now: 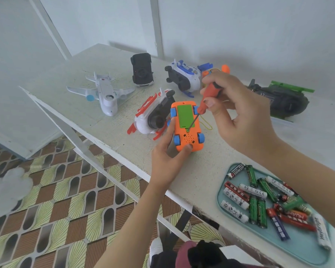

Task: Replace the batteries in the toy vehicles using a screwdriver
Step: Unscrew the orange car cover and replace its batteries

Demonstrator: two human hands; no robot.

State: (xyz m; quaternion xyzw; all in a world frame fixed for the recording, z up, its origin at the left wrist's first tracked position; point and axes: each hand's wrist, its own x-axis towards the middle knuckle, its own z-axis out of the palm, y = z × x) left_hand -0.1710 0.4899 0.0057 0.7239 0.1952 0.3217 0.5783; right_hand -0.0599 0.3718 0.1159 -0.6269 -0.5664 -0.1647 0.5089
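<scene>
Orange toy car point(188, 141), underside up, centre of table point(211, 157), by its near edge. L hand point(164, 163) curls round the car's near end, thumb on base. R hand point(240, 117) pinches red screwdriver point(208, 95), tip at the screw below green batt. cover point(185, 117). Car prob. light, stiff, slick plastic: hold by body sides, clear of wheels.

Bright even daylight, soft shadows on wall point(240, 60) behind toys, wide-angle edge bend, slight blur overall
</scene>
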